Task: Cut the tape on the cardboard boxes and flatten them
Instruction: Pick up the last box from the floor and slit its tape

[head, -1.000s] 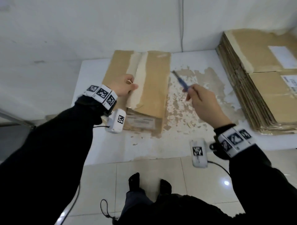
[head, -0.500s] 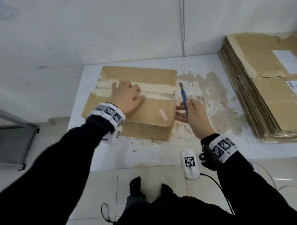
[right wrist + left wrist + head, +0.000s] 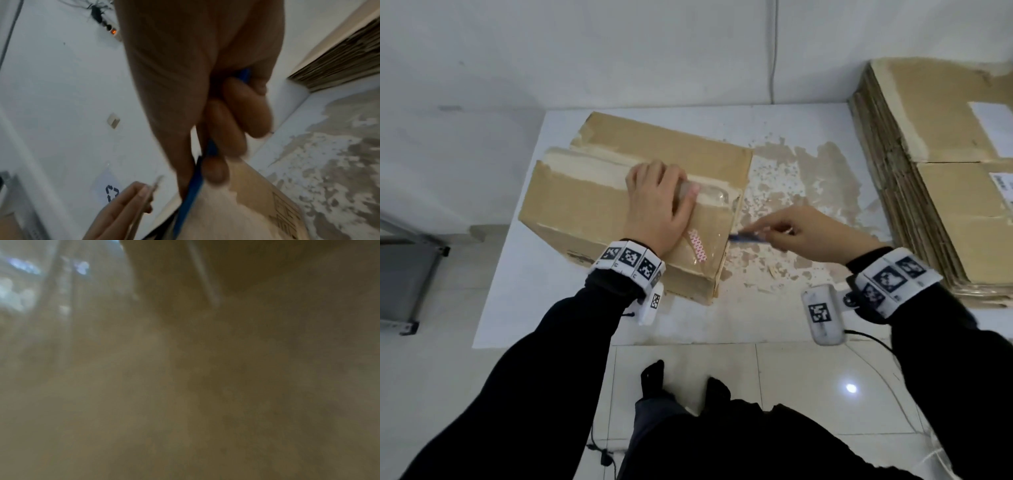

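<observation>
Nearest the camera, two black sleeves reached forward over a tiled floor (image 3: 681, 363), each wrist banded with white marker tags. The right hand (image 3: 815, 236) gripped a blue utility knife (image 3: 744, 236), its fingers (image 3: 244, 107) curled round the handle, the tip meeting the near right edge of the cardboard box (image 3: 585, 205). In the right wrist view the blue handle ran down from the curled fingers to the box edge.

The left hand (image 3: 657, 205) lay flat on the top of the box, palm down with straight fingers pressing beside the taped seam. The left wrist view was blurred brown and showed nothing clear.

The box stood on the white desk (image 3: 517, 291), turned at an angle, its flaps closed. A pale strip of tape (image 3: 592, 164) ran along the seam, with clear glossy tape at the right end.

Right of the box, the desk's surface was flaked and patchy brown. Further right, well apart from the box, a stack of flattened boxes (image 3: 945, 171) sat on the desk. Behind stood a white wall (image 3: 619, 51).
</observation>
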